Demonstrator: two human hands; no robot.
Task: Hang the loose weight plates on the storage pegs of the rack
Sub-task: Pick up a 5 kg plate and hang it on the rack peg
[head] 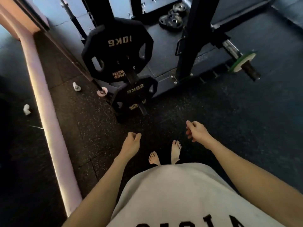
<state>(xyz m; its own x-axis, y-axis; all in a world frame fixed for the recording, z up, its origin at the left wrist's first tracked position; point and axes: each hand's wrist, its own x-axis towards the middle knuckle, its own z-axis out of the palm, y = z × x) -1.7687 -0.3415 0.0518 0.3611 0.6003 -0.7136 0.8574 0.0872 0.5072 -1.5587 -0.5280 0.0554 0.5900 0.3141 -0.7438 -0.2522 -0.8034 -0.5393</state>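
- Two plates [117, 51] hung on rack [195, 38].
- Left hand [132, 141], right hand [196, 131]: loosely curled, holding nothing.
- Next, probably: fetch loose plates [172, 20] at 12 o'clock.

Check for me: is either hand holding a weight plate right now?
No, the left hand and right hand both hang loosely curled and hold nothing.

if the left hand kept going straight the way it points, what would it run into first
Most likely the 20 kg plate hanging low on the rack, straight ahead of the left hand; depth is hard to judge from this one view.
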